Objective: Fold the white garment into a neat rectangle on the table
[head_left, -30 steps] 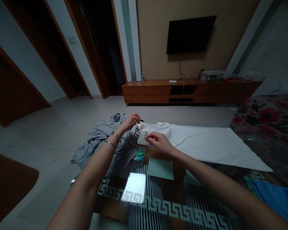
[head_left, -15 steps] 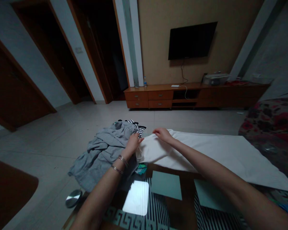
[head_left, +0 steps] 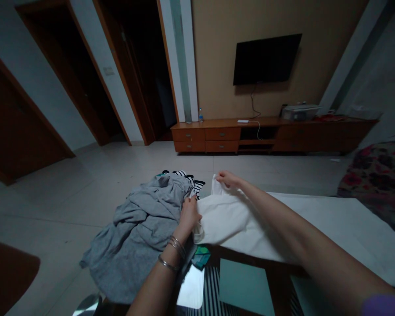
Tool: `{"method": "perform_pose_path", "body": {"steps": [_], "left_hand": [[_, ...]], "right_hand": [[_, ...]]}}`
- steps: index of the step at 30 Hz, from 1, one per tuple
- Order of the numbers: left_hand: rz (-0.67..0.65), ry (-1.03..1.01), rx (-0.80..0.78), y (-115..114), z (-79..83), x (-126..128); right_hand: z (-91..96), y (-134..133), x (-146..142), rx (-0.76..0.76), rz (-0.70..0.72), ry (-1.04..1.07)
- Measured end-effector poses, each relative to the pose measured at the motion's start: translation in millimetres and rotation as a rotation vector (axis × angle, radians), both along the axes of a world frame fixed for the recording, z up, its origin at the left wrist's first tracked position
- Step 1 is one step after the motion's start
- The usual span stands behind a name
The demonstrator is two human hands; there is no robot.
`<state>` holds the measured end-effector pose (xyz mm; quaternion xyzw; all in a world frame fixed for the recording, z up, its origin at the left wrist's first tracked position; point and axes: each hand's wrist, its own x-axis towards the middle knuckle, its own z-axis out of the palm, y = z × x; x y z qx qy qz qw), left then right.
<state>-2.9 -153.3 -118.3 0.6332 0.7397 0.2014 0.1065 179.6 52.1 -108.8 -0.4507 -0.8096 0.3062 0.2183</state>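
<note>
A long white garment [head_left: 303,224] lies stretched across the low table, its left end toward the grey clothing. At that left end, where a thin cord or strap loops down, my left hand [head_left: 189,216] is closed on the fabric. My right hand [head_left: 228,179] pinches a flap of the same garment at its far edge and holds it slightly raised. Beside my left hand lies a crumpled grey garment [head_left: 141,219], with black-and-white striped cloth [head_left: 197,184] showing behind it. Below the white garment's near edge is a small green packet [head_left: 200,256].
The glass-patterned table [head_left: 245,285] reflects bright light near my left forearm. A round metallic object [head_left: 88,305] stands at its left corner. Beyond the tiled floor runs a wooden TV cabinet [head_left: 220,135] under a television [head_left: 266,58]. A flowered cover [head_left: 378,169] is at the right.
My right hand has lifted the garment's far edge into a raised flap. My left hand stays at the left end. The view has shifted slightly, with the clothes lower in it.
</note>
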Motion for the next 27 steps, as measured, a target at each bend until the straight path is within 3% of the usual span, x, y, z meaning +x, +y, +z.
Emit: {"method": "perform_pose_path", "body": {"steps": [7,14,21,27], "left_hand": [[0.024,-0.053,-0.105,3.6,12.6,-3.4],[0.098,-0.191,-0.095,5.4,35.7,-12.3],[0.062,-0.162,-0.095,1.6,47.6,-24.1],[-0.021,-0.012,-0.194,1.2,48.9,-22.5]], "right_hand": [[4.0,48.3,1.2,0.169,-0.353,0.179],[-3.9,75.2,12.8,0.165,-0.544,0.211],[-18.1,84.7,34.9,-0.006,-0.456,0.128],[-10.9,81.2,96.6,-0.211,-0.413,-0.046]]}}
